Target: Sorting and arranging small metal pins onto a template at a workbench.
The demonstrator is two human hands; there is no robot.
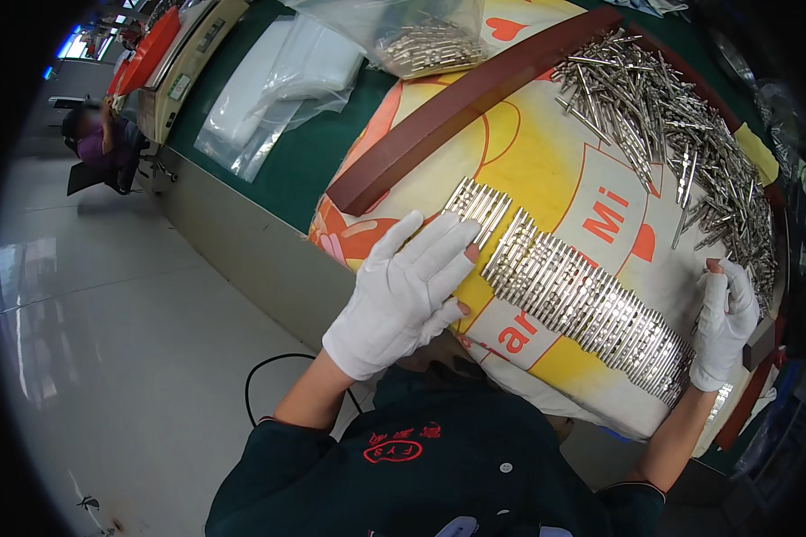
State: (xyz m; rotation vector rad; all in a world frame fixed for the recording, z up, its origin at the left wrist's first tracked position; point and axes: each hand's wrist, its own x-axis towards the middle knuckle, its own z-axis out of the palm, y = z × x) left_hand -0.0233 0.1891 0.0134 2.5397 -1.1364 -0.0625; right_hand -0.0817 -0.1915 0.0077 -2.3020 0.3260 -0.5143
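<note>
Slim metal pins [569, 282] lie side by side in a long slanting row on the patterned cloth [600, 201]. At its far left end a short group of pins [476, 208] is set slightly apart from the rest. My left hand [412, 286], in a white glove with bare fingertips showing, lies with fingers stretched out against that group's near side. Past the row's right end, my right hand [725, 318], gloved alike, has its fingers curled and a bare fingertip up; what they hold, if anything, is hidden. Close beyond it a loose heap of pins [663, 116] spreads out.
A dark red wooden bar [475, 107] borders the cloth's far left side. Beyond it are clear plastic bags [282, 80] and a bag of metal pins [434, 45] on a green table [295, 183]. A seated person [103, 139] is far left. A black cable [255, 380] loops below.
</note>
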